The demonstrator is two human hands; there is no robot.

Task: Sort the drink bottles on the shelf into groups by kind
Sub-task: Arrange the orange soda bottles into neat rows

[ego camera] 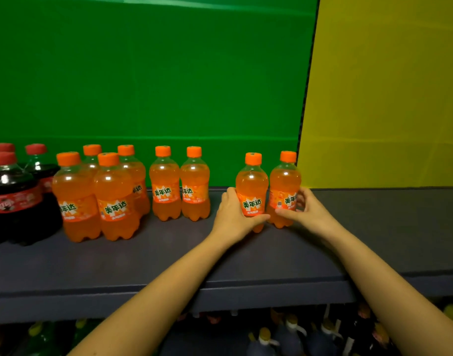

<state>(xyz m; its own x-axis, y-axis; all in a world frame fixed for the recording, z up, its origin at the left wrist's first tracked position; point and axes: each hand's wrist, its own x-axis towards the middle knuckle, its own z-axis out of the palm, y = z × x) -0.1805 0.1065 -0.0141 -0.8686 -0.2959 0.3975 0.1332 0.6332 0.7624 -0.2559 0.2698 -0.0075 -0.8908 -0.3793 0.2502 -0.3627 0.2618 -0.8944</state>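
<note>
Orange plastic soda bottles point(164, 183) labelled 美年达, eight counted, upright along grey shelf point(143, 253); three dark red-capped cola bottles point(12, 196) leftmost. Left hand point(233, 214) wrapped around seventh orange bottle point(251, 191), right hand point(306, 209) clasping eighth bottle point(284, 188) just beside it; forearms outstretched.

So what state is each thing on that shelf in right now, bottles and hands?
Left hand: wrapped around one orange bottle, which stands upright.
Right hand: wrapped around the neighbouring orange bottle, upright.
Pair of orange bottles: upright, capped, untouched.
Cluster of four orange bottles: upright, capped, grouped.
Cola bottles: upright, red caps on, far left.
Shelf: bare in front.
</note>
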